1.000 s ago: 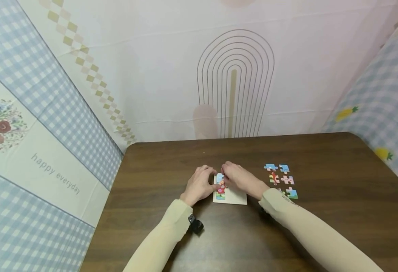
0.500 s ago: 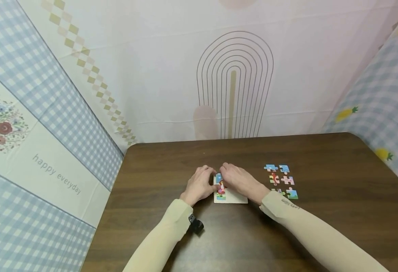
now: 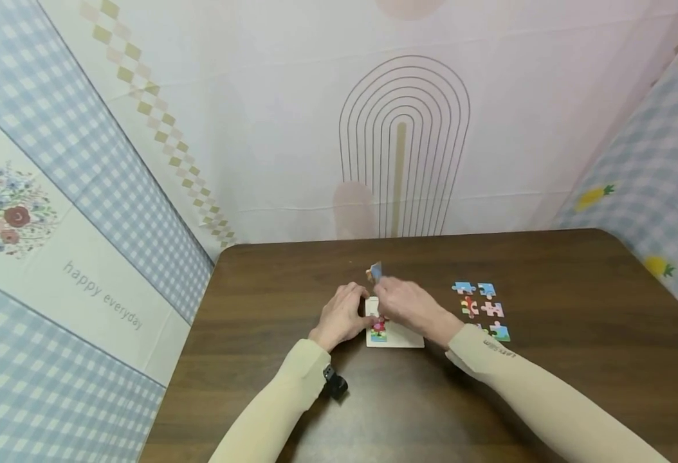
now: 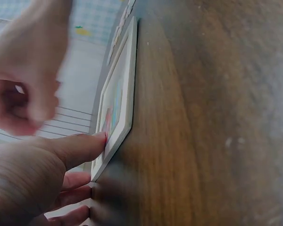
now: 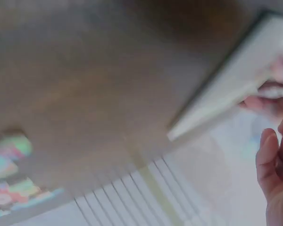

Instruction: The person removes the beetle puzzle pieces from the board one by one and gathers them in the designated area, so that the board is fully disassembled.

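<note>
A white puzzle board (image 3: 404,337) lies on the dark wooden table. Along its left side, my left hand (image 3: 341,315) holds the board, thumb over the frame onto the picture and the other fingers at the edge. Under that thumb, a colourful puzzle piece (image 3: 379,333) sits in the lower left of the board. My right hand (image 3: 405,302) pinches a blue-edged puzzle piece (image 3: 376,271), raised and tilted above the board's far edge. In the left wrist view the right hand (image 4: 28,80) hovers over the board with curled fingers; the right wrist view is blurred.
To the right of the board, several loose jigsaw pieces (image 3: 492,309) lie in two columns on the table (image 3: 281,276), the nearest partly behind the right forearm. A patterned cloth (image 3: 281,128) hangs behind the table's far edge.
My right hand has lifted the upper puzzle piece off the board's left column, leaving pale board there. The left hand keeps its place on the board.
</note>
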`<act>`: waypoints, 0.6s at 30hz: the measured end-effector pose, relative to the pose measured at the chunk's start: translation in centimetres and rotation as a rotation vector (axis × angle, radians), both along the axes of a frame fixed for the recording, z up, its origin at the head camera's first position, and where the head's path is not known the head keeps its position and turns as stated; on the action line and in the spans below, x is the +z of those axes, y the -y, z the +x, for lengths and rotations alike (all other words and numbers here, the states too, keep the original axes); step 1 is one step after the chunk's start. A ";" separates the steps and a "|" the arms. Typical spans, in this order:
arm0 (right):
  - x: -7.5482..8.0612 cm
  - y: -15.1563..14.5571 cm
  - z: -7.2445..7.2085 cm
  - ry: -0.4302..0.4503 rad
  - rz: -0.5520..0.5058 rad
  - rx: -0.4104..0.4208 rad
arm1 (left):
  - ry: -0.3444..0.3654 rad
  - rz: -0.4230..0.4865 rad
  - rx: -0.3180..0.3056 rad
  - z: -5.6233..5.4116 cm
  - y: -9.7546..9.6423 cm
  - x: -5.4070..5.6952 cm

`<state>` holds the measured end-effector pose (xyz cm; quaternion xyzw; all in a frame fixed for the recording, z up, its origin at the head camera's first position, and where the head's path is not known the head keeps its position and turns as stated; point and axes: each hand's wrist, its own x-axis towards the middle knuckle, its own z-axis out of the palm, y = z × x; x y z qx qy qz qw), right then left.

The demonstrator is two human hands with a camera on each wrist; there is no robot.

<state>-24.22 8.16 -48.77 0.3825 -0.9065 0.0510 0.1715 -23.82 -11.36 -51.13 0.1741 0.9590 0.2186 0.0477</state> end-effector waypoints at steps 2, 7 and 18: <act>0.8 -0.4 -0.5 0.033 -0.084 -0.033 | 0.022 0.011 0.009 0.2 0.0 0.7; 1.1 -2.2 -2.2 0.207 -0.183 -0.125 | 0.030 0.005 0.014 0.3 0.1 0.4; -0.9 -4.0 -8.2 0.453 -0.312 -0.289 | 0.010 -0.060 0.000 0.3 -0.2 0.5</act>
